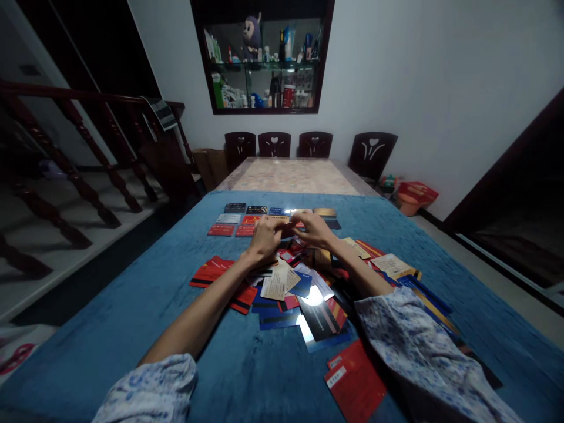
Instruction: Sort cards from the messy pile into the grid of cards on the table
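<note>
White plastered wall (418, 76), centre top fitted with a dark-wood-framed glass display niche (264, 110); on its upper shelf, a purple plush toy (252, 34) among bottles and small containers. Upper left: dark red turned-wood balustrade (97, 144). Centre, below the niche: dark brown wooden chairs (274, 145) with heart cut-outs, lined along the far end of a pale marbled tabletop (304, 175). Right, on the floor: orange-red bin (409, 202) with red plastic over its rim.

Foreground: blue velvety cloth (145, 294), covering the near part of the table.

Left hand (265, 236), centre of frame: fingers bent, thumb and fingertips pinching one small dark card (287, 229). Right hand (312, 229): fingers curled, tips closed on the opposite end of that card, raised between the hands and partly hidden by them. Sleeves (409, 329): white with blue floral print, pushed up the forearms.

Just beyond the hands: flat rows of cards, including a red rectangular card (221, 230) at the near left corner and a dark rectangular card (235, 208) at the far left. Below the hands: loose overlapping heap of red, blue, black and cream cards (275, 285). Lower right of centre: glossy red card (356, 385) with white strip.
</note>
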A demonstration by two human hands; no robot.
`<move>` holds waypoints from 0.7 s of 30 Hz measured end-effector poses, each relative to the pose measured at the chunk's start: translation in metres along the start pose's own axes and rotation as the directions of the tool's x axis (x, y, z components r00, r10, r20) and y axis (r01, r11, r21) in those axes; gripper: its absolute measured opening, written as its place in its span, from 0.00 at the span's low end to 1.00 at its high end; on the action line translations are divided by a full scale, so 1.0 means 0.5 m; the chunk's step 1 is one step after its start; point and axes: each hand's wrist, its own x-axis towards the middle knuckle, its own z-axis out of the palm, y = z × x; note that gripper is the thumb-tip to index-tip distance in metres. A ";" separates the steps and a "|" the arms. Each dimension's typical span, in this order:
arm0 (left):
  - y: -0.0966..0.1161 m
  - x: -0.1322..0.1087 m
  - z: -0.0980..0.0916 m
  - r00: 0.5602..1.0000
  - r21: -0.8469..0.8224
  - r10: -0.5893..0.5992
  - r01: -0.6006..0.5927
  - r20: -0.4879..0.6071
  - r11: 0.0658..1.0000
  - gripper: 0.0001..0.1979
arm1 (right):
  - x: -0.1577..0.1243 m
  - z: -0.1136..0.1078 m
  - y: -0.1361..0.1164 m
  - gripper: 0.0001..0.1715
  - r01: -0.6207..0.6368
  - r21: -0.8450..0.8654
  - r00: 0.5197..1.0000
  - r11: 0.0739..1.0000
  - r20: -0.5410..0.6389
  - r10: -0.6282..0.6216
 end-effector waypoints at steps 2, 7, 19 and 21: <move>-0.013 -0.005 -0.002 0.999 -0.004 -0.040 0.040 -0.010 0.999 0.15 | -0.001 0.016 0.005 0.08 -0.008 0.036 1.000 0.999 0.006 0.008; -0.041 -0.017 -0.006 0.996 -0.037 -0.087 0.087 -0.013 0.996 0.14 | -0.004 0.050 0.020 0.11 -0.010 0.101 0.999 0.995 0.036 0.007; -0.094 -0.038 -0.022 0.989 -0.014 -0.147 0.147 -0.013 0.989 0.13 | 0.028 0.046 -0.018 0.12 0.026 -0.153 0.999 0.988 0.043 -0.020; -0.098 -0.043 -0.020 0.988 -0.022 -0.156 0.156 -0.015 0.987 0.15 | 0.028 0.057 -0.019 0.11 0.029 -0.174 0.999 0.984 0.040 -0.022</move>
